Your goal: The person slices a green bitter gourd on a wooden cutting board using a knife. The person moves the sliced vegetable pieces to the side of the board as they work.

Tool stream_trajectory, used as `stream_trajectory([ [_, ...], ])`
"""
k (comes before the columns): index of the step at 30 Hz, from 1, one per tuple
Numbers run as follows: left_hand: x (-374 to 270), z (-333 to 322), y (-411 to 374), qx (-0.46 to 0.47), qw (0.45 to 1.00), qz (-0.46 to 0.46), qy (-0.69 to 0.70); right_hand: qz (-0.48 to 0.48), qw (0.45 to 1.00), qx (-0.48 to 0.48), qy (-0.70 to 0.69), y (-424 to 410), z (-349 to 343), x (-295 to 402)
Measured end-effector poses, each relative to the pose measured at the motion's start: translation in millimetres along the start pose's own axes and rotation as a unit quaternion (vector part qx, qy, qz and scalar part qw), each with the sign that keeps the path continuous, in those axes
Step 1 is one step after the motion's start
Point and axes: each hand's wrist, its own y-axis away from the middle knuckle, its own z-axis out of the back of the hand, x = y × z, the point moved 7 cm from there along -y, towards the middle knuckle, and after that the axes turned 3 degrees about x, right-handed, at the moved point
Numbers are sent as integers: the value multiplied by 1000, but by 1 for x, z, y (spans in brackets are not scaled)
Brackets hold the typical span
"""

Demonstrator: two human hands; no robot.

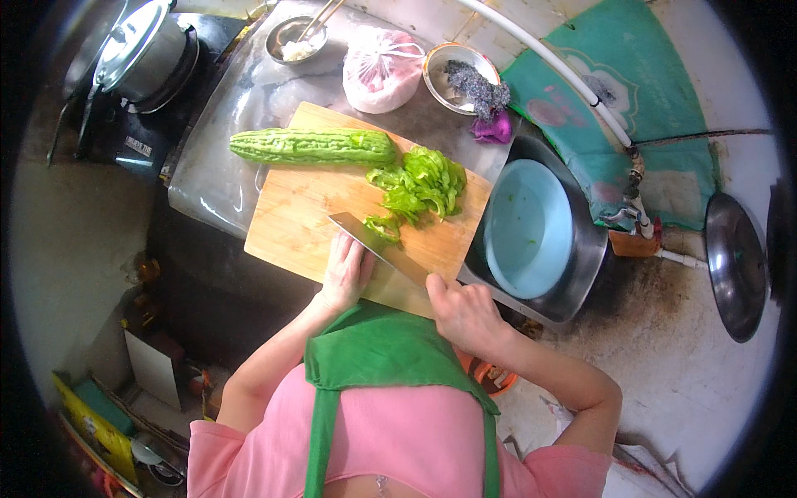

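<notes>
My right hand (467,311) grips the handle of a kitchen knife (392,252), whose wide steel blade points up and left over a wooden cutting board (299,199). My left hand (347,267) is at the board's near edge, fingers bent against the blade; whether something is under them is hidden. Sliced bitter melon (429,180) lies heaped on the board's right half, with a few slices (383,227) just beyond the blade. A long green bitter melon (311,146) rests across the board's far left part and overhangs its edge.
Right of the board, a blue basin (529,230) of water stands in a steel sink (588,274). Behind the board are a metal bowl with chopsticks (297,50), a tied plastic bag (381,71) and a bowl with a scouring pad (464,78). A lidded pot (146,56) stands far left.
</notes>
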Motion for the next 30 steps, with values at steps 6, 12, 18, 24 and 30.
stream_trajectory([
  [6,-1,-3,-4,-6,1000,-12,19,-1,999,-43,12,-38,-31,-15],
  [12,2,-1,-1,-1,1000,0,22,-2,1000,-22,2,-12,5,-4],
  [18,0,-3,-3,-3,1000,-4,14,5,999,-39,15,-29,-33,-13],
  [24,2,0,-1,-10,999,6,40,-6,999,-37,-33,-19,-10,-13],
  [30,3,-2,1,10,1000,9,10,-8,1000,-13,15,-19,-30,-6],
])
